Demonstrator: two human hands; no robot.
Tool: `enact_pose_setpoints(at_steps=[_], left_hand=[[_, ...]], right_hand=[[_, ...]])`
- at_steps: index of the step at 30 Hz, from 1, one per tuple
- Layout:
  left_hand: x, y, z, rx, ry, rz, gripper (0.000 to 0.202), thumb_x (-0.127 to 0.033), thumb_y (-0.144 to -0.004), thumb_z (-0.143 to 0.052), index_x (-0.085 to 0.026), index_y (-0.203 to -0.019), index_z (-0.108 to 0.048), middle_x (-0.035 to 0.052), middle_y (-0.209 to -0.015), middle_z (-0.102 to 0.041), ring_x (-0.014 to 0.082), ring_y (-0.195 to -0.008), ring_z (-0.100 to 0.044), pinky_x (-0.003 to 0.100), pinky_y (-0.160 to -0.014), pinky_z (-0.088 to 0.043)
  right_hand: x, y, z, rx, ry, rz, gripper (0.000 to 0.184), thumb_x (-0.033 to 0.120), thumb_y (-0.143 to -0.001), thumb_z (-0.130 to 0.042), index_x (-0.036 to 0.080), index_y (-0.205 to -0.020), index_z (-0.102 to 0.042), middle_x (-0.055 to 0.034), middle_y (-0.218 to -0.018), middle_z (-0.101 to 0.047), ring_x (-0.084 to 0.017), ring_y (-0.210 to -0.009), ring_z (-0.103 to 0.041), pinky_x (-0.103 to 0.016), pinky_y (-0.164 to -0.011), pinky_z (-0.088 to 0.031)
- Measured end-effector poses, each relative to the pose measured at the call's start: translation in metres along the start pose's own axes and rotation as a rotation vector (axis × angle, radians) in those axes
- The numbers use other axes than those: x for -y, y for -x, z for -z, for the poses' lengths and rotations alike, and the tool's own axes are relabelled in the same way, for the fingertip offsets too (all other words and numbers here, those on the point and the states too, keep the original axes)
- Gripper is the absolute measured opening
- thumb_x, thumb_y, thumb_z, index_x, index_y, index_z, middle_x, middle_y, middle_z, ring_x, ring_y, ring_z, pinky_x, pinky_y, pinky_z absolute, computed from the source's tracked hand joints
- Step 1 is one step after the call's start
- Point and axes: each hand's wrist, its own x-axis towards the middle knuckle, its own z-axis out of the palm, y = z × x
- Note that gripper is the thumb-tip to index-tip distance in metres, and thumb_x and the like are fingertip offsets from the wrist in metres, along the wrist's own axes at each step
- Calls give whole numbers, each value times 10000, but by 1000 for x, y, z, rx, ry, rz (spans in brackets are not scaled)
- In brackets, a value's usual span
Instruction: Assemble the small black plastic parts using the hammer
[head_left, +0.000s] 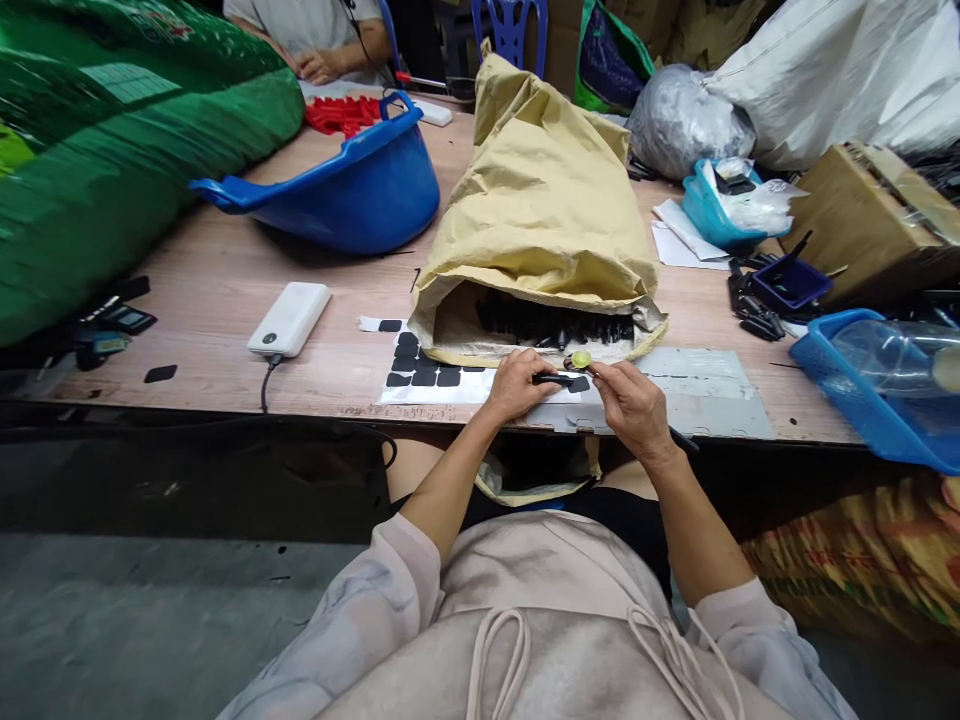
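Note:
My left hand (517, 386) is closed on a small, slim black part (553, 379) just above the table's front edge. Pinched in my right hand (634, 408) is a small tool with a round yellow-green end (581, 358); its exact kind is unclear. That round end sits close above the black part, and I cannot tell whether they touch. Beneath both hands lies a white sheet (480, 390) with several black rounded-square pads (424, 373). A yellow sack (555, 210) lies open towards me, with many black parts (555, 322) inside its mouth.
A blue basin (352, 195) and a cabled white power bank (289, 318) stand left. A green sack (135, 150) bulges in there. At right are a blue tray (862, 390), a purple box (791, 283) and a carton (877, 230). Another person's hands (321, 66) rest across the table.

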Motion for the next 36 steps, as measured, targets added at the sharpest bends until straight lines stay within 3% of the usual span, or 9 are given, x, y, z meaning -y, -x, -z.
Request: enact_pose_setpoints(at_steps=[5, 8, 17, 22, 26, 29, 31, 33, 36], left_hand=[[-1, 0, 0, 3, -8, -1, 228, -312, -835, -831, -266, -1058, -826, 34, -979, -698, 261, -1058, -611, 401, -989, -464], [-2, 0, 1, 9, -16, 7, 220, -311, -835, -823, -255, -1048, -822, 41, -994, -696, 267, -1067, -609, 407, -998, -464], [-3, 2, -2, -11, -47, -12, 188, -326, -821, -819, -250, -991, -793, 39, -994, -692, 272, -1059, -604, 418, -1003, -468], [0, 2, -2, -4, -78, -33, 188, -358, -876, -787, -236, -1018, -765, 49, -1023, -697, 273, -1062, -597, 414, -975, -459], [-1, 5, 1, -43, -90, -112, 211, -393, -999, -626, -212, -1054, -720, 74, -1038, -710, 272, -1023, -598, 423, -932, -457], [-11, 23, 3, -74, -2, -277, 309, -427, -1071, -476, -195, -1106, -677, 94, -1039, -717, 257, -983, -619, 409, -910, -474], [-20, 44, 0, 4, 82, -438, 366, -455, -1093, -410, -192, -1140, -659, 96, -1018, -720, 237, -940, -643, 378, -882, -491], [-26, 68, -9, 183, 117, -584, 403, -482, -1100, -379, -197, -1153, -658, 88, -972, -724, 218, -885, -665, 346, -840, -501], [-24, 94, -35, 486, 23, -555, 417, -489, -1096, -378, -204, -1150, -677, 91, -970, -747, 224, -888, -702, 333, -820, -507]], right_hand=[[-2, 7, -6, 82, 53, 0, 287, 238, -1046, -523, 281, -1239, -732, -40, -1016, -757, -185, -957, -706, -281, -829, -553], [-8, 5, -4, 47, 95, -41, 296, 266, -1059, -506, 277, -1247, -735, -43, -1030, -757, -185, -964, -703, -282, -845, -542], [-59, 2, -7, 72, 255, -61, 280, 285, -1037, -526, 258, -1162, -775, -62, -968, -730, -217, -926, -633, -318, -831, -490], [-66, 8, -18, 85, 250, -88, 289, 293, -1025, -525, 247, -1170, -770, -74, -991, -714, -230, -932, -596, -338, -844, -473], [-62, 8, -18, 96, 250, -100, 273, 291, -1005, -549, 248, -1168, -764, -71, -999, -709, -234, -937, -581, -342, -844, -463], [-61, 8, -17, 103, 267, -115, 270, 287, -1001, -556, 249, -1172, -762, -70, -1004, -710, -237, -942, -576, -341, -843, -456], [-60, 8, -17, 113, 273, -122, 270, 288, -1001, -557, 248, -1174, -761, -72, -1007, -708, -237, -949, -573, -339, -847, -452], [-60, 8, -17, 121, 274, -122, 270, 287, -1001, -559, 245, -1175, -760, -73, -1009, -706, -237, -956, -571, -337, -854, -449], [-59, 7, -17, 118, 278, -120, 262, 281, -995, -567, 244, -1165, -762, -71, -996, -706, -237, -952, -572, -336, -848, -449]])
